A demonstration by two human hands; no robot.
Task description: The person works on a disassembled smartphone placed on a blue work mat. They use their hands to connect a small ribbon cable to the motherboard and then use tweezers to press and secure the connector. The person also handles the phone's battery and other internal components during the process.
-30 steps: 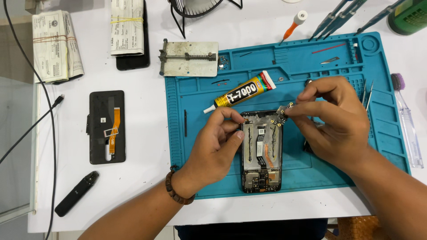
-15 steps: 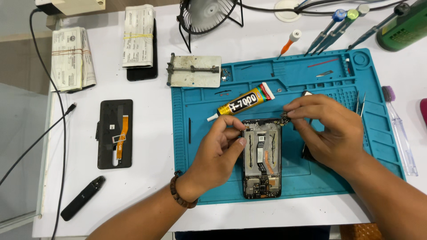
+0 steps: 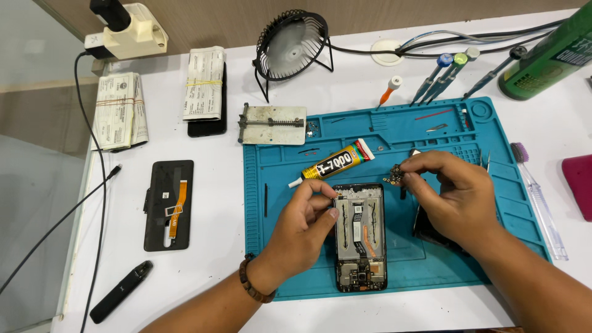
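White table (image 3: 203, 259) surface, with a wood-toned wall at the far edge and a teal silicone repair mat (image 3: 290, 271) laid across its middle. On the mat lies an opened black smartphone frame (image 3: 361, 237), back cover off, internal boards and an orange flex strip exposed, its long axis running away from the person.

Left hand (image 3: 302, 231): fingers curled, thumb and forefinger pinched against the upper left edge of the phone frame; whether anything small sits between the fingertips cannot be told. A brown beaded bracelet (image 3: 250, 287) sits on that wrist.

Right hand (image 3: 456, 197): closed in a fingertip pinch on a small dark circuit piece with gold contacts (image 3: 393, 177), held just above the mat beside the phone's upper right corner, not touching the frame. A dark flat item lies partly hidden under this hand.

Surroundings: a yellow-and-black glue tube with white nozzle (image 3: 333, 164) lies tilted on the mat just beyond the phone, close to both hands. A grey metal board-holding clamp (image 3: 272, 124) rests at the mat's far left corner. A small black wire-guard desk fan (image 3: 290, 46) stands behind it. Screwdrivers with coloured caps (image 3: 444, 74) and a green bottle (image 3: 549, 58) lie at the far right. To the left of the mat, a black phone back cover with orange flex cable (image 3: 168, 203), a black pen-shaped device (image 3: 120, 291), and two banded paper bundles (image 3: 120, 111).
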